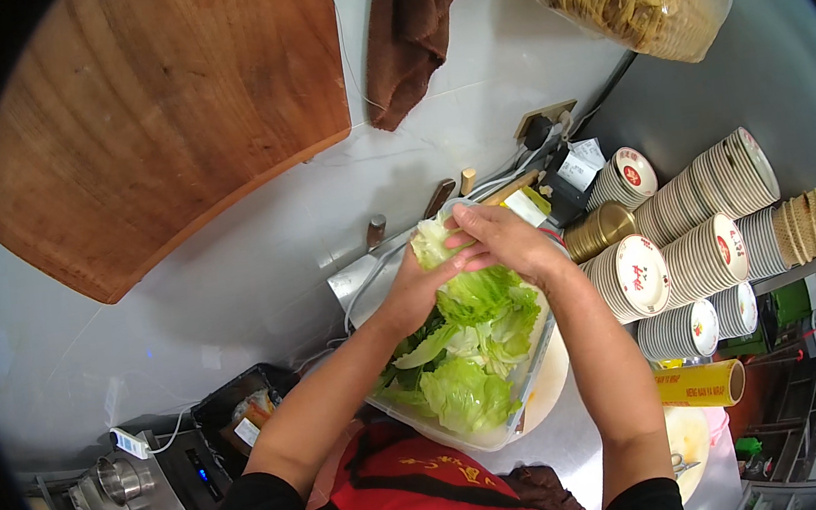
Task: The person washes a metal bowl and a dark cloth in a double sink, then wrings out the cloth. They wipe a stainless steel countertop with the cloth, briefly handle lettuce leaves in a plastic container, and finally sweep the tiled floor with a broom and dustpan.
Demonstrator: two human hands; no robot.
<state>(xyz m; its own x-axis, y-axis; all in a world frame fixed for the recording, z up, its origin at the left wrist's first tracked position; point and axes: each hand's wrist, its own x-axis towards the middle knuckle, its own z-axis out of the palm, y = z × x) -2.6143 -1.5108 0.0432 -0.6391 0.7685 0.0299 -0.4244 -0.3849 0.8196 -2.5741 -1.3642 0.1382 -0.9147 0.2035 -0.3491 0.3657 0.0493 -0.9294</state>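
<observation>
A pale green piece of lettuce [430, 240] is between my two hands, above the far end of a clear plastic tub [539, 366]. My left hand [418, 279] grips it from the left, fingers pointing toward the right hand. From the other side my right hand [507, 237] closes over it, its fingertips meeting those of the left; part of the piece is hidden behind the fingers. Loose lettuce leaves [469, 394] fill the tub below, bright green and frilly, with darker leaves at the left side.
Stacked bowls [637, 274] crowd the right side, beside a yellow wrap roll [700, 385]. Knife handles [440, 197] stick up behind the tub. A large wooden board [170, 111] is at upper left, a brown cloth [413, 33] hangs near it, and scissors [684, 465] lie at lower right.
</observation>
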